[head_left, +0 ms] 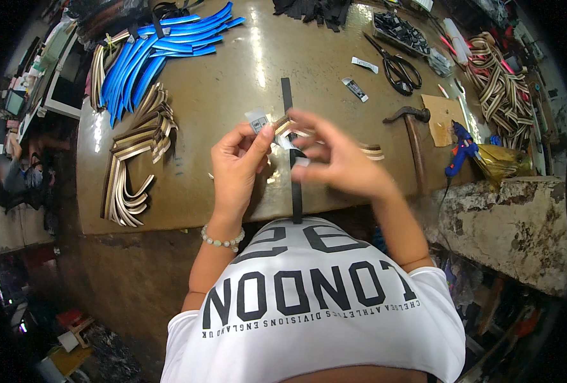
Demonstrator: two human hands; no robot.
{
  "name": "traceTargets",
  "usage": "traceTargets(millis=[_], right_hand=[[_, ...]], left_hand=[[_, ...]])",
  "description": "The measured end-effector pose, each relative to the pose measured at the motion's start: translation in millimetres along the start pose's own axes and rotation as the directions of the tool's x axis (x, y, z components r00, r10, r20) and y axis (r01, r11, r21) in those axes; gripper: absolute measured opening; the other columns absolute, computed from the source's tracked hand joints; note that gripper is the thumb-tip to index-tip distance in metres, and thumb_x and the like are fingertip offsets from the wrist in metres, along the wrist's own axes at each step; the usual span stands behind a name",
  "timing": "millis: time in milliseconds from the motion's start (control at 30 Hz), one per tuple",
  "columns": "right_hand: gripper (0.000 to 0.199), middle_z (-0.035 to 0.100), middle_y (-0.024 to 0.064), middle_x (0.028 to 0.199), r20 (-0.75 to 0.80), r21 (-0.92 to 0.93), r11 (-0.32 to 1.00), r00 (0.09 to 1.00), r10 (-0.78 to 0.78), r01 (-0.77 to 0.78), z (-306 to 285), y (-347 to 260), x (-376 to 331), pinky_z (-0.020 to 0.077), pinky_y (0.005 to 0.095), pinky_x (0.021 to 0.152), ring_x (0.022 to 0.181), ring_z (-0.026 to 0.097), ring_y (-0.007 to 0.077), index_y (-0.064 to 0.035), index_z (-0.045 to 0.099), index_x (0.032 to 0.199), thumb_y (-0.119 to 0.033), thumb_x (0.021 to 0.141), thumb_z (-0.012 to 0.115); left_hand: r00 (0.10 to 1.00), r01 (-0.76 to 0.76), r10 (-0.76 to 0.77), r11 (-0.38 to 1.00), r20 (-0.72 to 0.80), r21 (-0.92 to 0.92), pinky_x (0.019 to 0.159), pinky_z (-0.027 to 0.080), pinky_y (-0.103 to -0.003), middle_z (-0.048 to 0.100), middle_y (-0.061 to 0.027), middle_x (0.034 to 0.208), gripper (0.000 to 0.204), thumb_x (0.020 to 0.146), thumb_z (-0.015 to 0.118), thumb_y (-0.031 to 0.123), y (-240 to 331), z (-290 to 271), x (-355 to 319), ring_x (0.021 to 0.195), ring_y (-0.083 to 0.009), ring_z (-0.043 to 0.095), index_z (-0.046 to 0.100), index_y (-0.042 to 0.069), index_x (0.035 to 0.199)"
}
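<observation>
In front of my chest, my left hand (pixel 242 153) is closed, its thumb and fingers pinching a small white printed packet (pixel 257 120). Just right of it is my right hand (pixel 344 159), its fingers curved and smeared by motion. Between the two hands shows a short piece of brown, beige and white striped strap (pixel 283 124). More of that striped strap (pixel 373 151) comes out to the right, behind my right wrist. A black strap (pixel 288 96) runs under the hands toward the table's near edge. What my right fingers hold, if anything, is unclear.
On the brown table (pixel 232 83) lie blue straps (pixel 162 57) and striped straps (pixel 140 143) at left. To the right are scissors (pixel 395 67), a hammer (pixel 414 137), a blue glue gun (pixel 463 150), cardboard (pixel 441 115), a tray of black parts (pixel 399 33) and a striped-strap heap (pixel 503 96).
</observation>
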State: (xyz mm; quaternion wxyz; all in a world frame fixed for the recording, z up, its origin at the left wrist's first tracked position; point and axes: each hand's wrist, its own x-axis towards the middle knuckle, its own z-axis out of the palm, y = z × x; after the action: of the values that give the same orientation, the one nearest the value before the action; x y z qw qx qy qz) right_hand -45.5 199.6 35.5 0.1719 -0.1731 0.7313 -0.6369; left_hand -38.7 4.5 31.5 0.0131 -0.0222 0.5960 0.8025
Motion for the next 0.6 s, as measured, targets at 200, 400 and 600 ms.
traceTargets(millis=[200, 400, 600], right_hand=[[0.031, 0.067, 0.0141, 0.104, -0.179, 0.541, 0.841, 0.977, 0.113, 0.002, 36.7, 24.4, 1.2, 0.0575, 0.0265, 0.073, 0.085, 0.067, 0.0162, 0.0074, 0.058, 0.119, -0.011, 0.095, 0.065], [0.025, 0.07, 0.0149, 0.089, -0.07, 0.508, 0.843, 0.967, 0.245, -0.177, 4.8, 22.7, -5.7, 0.0571, 0.0238, 0.064, 0.071, 0.068, 0.0147, 0.007, 0.061, 0.111, -0.011, 0.094, 0.065], [0.027, 0.07, 0.0138, 0.084, 0.083, 0.591, 0.75, 0.947, 0.31, -0.297, -3.7, 10.4, -5.7, 0.0549, 0.0223, 0.057, 0.066, 0.068, 0.0144, 0.0037, 0.059, 0.106, -0.014, 0.09, 0.072]], left_hand=[[1.0, -0.022, 0.021, 0.997, -0.014, -0.075, 0.048, 0.031, -0.017, 0.057, 0.003, 0.074, 0.018, 0.095, 0.067, 0.019, -0.5, -6.3, 2.8, 0.056, -0.0012, 0.042, 0.068, 0.001, 0.096], [0.991, -0.02, 0.002, 0.991, -0.136, -0.131, 0.05, 0.036, -0.016, 0.066, -0.0047, 0.085, 0.02, 0.098, 0.063, 0.019, -11.3, -17.9, 0.0, 0.06, -0.0019, 0.048, 0.062, -0.001, 0.104], [0.994, 0.085, -0.079, 0.993, 0.074, -0.085, 0.054, 0.044, -0.017, 0.066, -0.0089, 0.089, 0.023, 0.097, 0.061, 0.012, -18.8, -34.4, -8.5, 0.065, -0.0072, 0.057, 0.059, -0.001, 0.116]])
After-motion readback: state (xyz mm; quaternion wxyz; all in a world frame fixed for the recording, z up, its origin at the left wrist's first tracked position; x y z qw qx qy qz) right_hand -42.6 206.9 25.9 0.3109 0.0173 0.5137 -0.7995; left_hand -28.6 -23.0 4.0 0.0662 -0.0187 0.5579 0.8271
